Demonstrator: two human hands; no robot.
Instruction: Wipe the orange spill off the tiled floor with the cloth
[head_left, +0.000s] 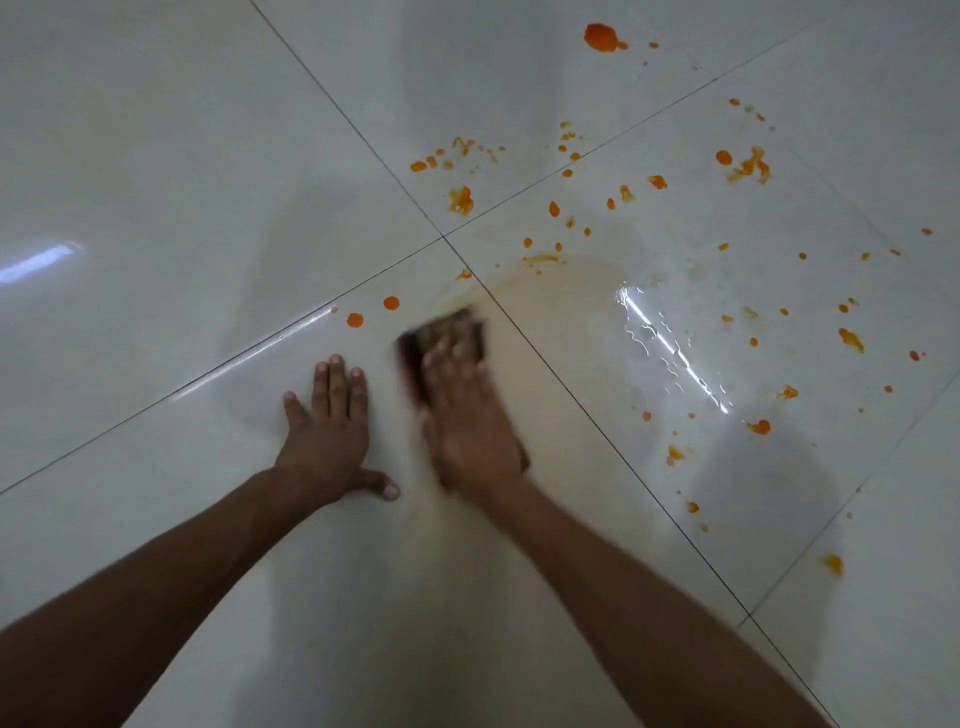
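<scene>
My right hand (465, 410) presses flat on a dark brownish cloth (415, 348) on the white tiled floor (182, 182); hand and cloth are blurred. A pale orange wet smear (561, 291) arcs just beyond the cloth. Orange drops and blobs (748, 166) are scattered over the tiles beyond and to the right, with a large blob (601, 37) at the far top. Two round drops (355, 320) lie left of the cloth. My left hand (328, 426) rests palm down on the floor, fingers spread, holding nothing, just left of the right hand.
Dark grout lines cross at a junction (443, 236) just beyond the cloth. A wet glossy patch (670, 353) reflects light on the right tile. More orange spots (833, 564) lie near the right edge.
</scene>
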